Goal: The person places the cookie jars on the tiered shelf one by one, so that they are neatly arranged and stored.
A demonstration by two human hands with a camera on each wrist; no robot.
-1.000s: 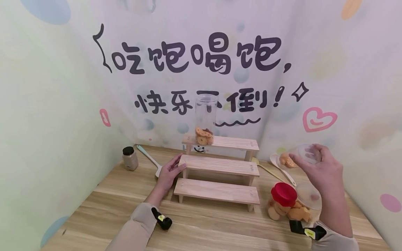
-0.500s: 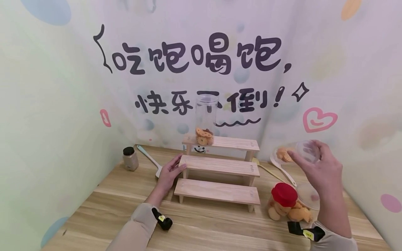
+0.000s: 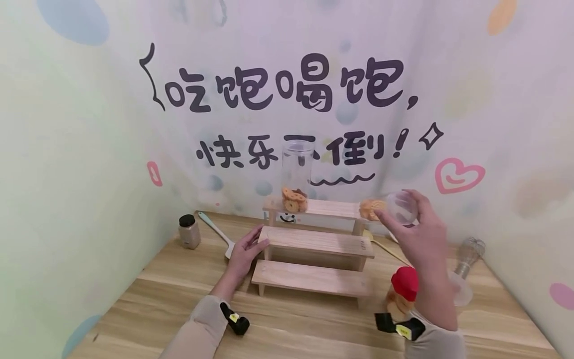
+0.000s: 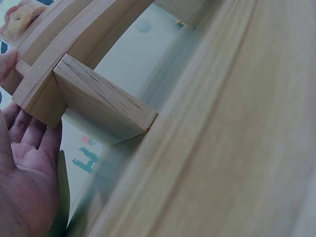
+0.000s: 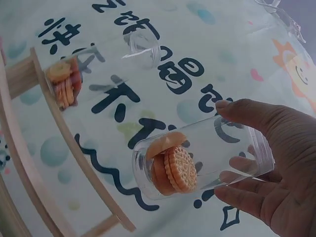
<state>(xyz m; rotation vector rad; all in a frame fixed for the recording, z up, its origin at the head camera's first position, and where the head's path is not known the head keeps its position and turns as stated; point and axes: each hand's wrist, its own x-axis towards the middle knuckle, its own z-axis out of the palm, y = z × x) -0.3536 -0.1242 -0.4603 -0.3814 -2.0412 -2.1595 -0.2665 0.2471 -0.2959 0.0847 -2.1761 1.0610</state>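
A three-tier wooden stand sits on the table. At the left end of its middle tier, my left hand grips the board, thumb above and fingers underneath in the left wrist view. My right hand holds a clear jar by its rim end, tilted almost sideways. Sandwich biscuits lie at this jar's bottom, which appears near the top tier's right end; whether they touch, I cannot tell. Another clear jar, upright and lidless, stands on the top tier's left part with biscuits inside.
A red-lidded jar stands at the right, partly behind my right forearm. Beyond it lie a whisk and a yellow-handled utensil. A black-capped jar and a spatula are at the left, before the printed backdrop.
My right hand has carried the tilted jar leftward and slightly up, towards the top tier's right end. The whisk has come into sight. My left hand keeps its grip on the stand.
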